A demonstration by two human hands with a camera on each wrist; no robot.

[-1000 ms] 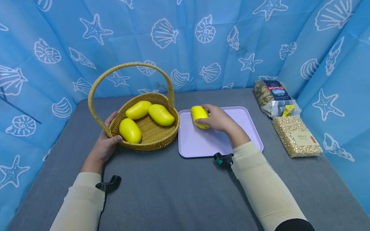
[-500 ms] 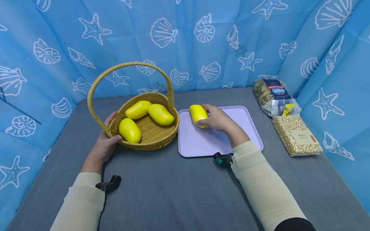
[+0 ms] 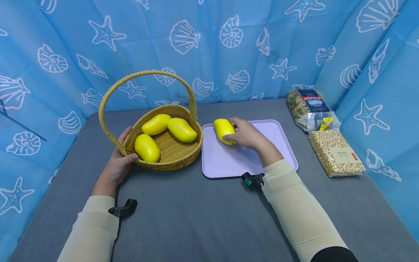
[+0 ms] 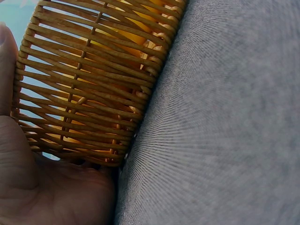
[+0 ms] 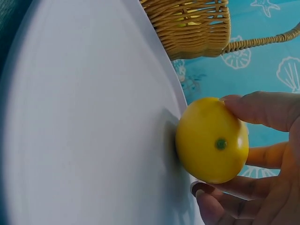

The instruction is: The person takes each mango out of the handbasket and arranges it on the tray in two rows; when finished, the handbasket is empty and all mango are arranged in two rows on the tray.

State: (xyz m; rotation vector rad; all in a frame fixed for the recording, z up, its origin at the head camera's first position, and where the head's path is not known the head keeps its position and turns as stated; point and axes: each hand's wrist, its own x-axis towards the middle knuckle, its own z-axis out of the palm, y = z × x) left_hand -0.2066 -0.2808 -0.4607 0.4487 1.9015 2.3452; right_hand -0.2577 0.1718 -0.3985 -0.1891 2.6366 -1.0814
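Observation:
At the left of the head view stands a wicker basket (image 3: 173, 160) with a tall hooped handle. My left hand (image 3: 119, 163) grips its left side, thumb on the rim; the left wrist view shows the palm against the weave. Three yellow mangoes lie inside, one of them a mango (image 3: 147, 148) near that thumb. Over the left part of a lilac tray (image 3: 229, 165), my right hand (image 3: 246, 134) holds another mango (image 3: 222, 128) between thumb and fingers. In the right wrist view this mango's stem end faces the camera, close to the tray surface.
On the right of the grey-covered table (image 3: 183, 218) lie a pasta bag (image 3: 309, 109) and, in front of it, a clear pack of pale grains or beans (image 3: 334, 153). A blue curtain (image 3: 209, 47) with shell prints hangs behind. The tray's left edge is close to the basket.
The mango in my right hand has shifted slightly left and back and turned a little. My left hand and the basket have stayed in place.

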